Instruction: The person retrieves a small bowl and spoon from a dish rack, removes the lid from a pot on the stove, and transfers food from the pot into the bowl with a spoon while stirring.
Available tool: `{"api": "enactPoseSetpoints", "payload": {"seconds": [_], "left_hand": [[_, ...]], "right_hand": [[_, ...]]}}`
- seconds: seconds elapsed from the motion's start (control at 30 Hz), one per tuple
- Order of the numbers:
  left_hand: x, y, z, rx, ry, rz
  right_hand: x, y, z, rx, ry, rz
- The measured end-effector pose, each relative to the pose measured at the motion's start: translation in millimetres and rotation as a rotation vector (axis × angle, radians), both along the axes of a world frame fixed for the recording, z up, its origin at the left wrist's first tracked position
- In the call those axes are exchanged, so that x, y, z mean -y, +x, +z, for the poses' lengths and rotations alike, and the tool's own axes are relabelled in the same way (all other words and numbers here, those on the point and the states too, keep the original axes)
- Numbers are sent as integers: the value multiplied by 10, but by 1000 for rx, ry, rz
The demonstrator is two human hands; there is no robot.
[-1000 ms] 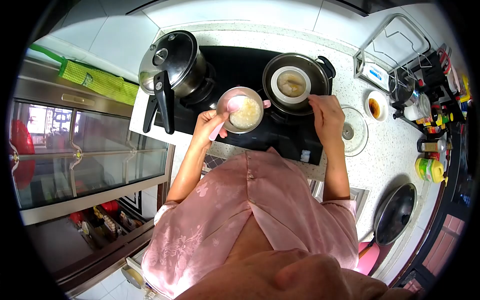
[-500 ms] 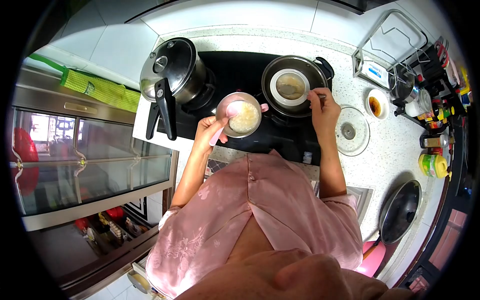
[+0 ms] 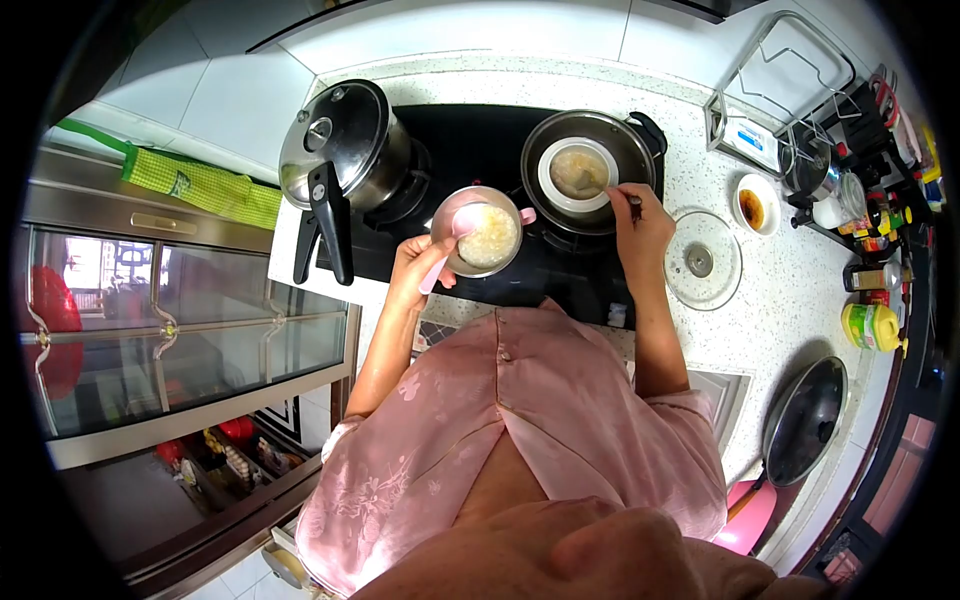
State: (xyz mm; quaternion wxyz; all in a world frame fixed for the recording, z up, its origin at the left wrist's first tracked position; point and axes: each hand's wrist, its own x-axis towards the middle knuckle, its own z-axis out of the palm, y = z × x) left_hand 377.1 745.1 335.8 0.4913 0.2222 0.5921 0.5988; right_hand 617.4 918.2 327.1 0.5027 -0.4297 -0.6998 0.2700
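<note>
My left hand (image 3: 418, 266) is closed on a small pink-handled bowl (image 3: 480, 268), held over the front of the cooktop. Pale porridge (image 3: 490, 238) lies in it, with a pink spoon (image 3: 464, 222) whose handle sticks out past my fingers. My right hand (image 3: 642, 222) pinches the handle of a metal spoon (image 3: 584, 180), its head down in a white bowl (image 3: 548, 188). That bowl stands inside a steel pot (image 3: 535, 135) and also has pale porridge in it. My fingers partly cover the spoon's handle.
Left on the black cooktop (image 3: 460, 130) stands a pressure cooker (image 3: 375, 140) with its long handle toward me. A glass lid (image 3: 715, 285), a small bowl with brown sauce (image 3: 762, 222) and a dark pan lid (image 3: 800, 425) are to the right. A wire rack (image 3: 745, 90) stands behind.
My right hand has moved slightly down and left, and the metal spoon has shifted within the white bowl. My left hand holds the pink-handled bowl nearly still.
</note>
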Motion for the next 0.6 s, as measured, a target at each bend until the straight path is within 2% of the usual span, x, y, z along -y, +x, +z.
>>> {"api": "enactPoseSetpoints", "payload": {"seconds": [0.1,0.3,0.53,0.6], "left_hand": [[6,-9,-4,-3,8,-1],[-7,1,-4,2,4,-1],[-8,-19,-36,-14,12,-13],[-9,-12,-22,-20,11,-13]], "right_hand": [[31,10,-3,6,87,-21],[33,-32,-131,-103,20,-19],[4,-47,-160,-102,35,-39],[-5,-24,-191,-199,-101,-53]]}}
